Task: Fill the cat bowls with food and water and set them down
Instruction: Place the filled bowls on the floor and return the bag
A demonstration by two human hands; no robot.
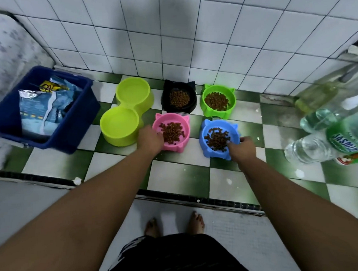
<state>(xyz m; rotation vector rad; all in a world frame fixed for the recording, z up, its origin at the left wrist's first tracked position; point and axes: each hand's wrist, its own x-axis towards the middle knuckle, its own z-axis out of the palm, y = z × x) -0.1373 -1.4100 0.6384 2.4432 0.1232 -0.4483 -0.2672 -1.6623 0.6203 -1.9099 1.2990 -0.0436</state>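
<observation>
Several cat bowls stand on a green and white checkered floor by the tiled wall. The pink bowl and the blue bowl hold brown kibble, as do the black bowl and the green bowl behind them. A yellow-green double bowl at the left looks filled with water. My left hand grips the pink bowl's near left rim. My right hand grips the blue bowl's near right rim, thumb over the edge.
A dark blue bin with opened food bags sits at the left. Clear plastic water bottles lie at the right. A raised dark threshold runs across in front of my bare feet.
</observation>
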